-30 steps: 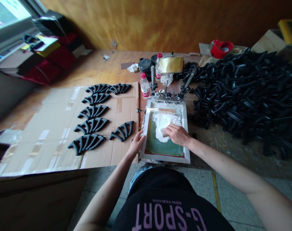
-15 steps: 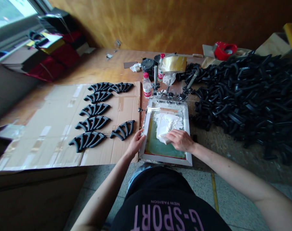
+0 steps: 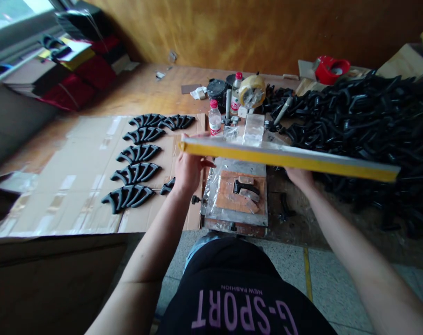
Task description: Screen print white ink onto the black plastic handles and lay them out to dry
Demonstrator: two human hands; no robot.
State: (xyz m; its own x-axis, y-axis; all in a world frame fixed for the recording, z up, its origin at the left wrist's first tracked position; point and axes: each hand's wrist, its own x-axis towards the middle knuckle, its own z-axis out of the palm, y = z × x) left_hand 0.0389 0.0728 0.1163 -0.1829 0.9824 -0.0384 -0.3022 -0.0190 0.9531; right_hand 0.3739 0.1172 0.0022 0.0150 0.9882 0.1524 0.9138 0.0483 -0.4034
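Observation:
My left hand (image 3: 190, 170) and my right hand (image 3: 298, 177) hold up a yellow-edged screen printing frame (image 3: 288, 156), seen almost edge-on, so its mesh is hidden. The right hand's fingers are hidden behind the frame. Below the frame lies a wooden board (image 3: 239, 197) on a foil-covered base (image 3: 211, 204). A black curved part (image 3: 246, 187) sits on the board, with a small pale block (image 3: 249, 194) on it. A similar black part (image 3: 167, 186) lies on the cardboard, partly hidden by my left forearm.
Rows of black parts (image 3: 137, 153) lie on flattened cardboard (image 3: 68, 186) to the left. A large heap of black parts (image 3: 365, 121) fills the right. Behind stand a plastic bottle (image 3: 214, 117), a tape roll (image 3: 252, 91) and a red tape dispenser (image 3: 328, 70).
The screen frame, flat with white paste on green mesh earlier, is now lifted and tilted up by both hands, uncovering the wooden board and black part. My right hand has stopped rubbing the paste.

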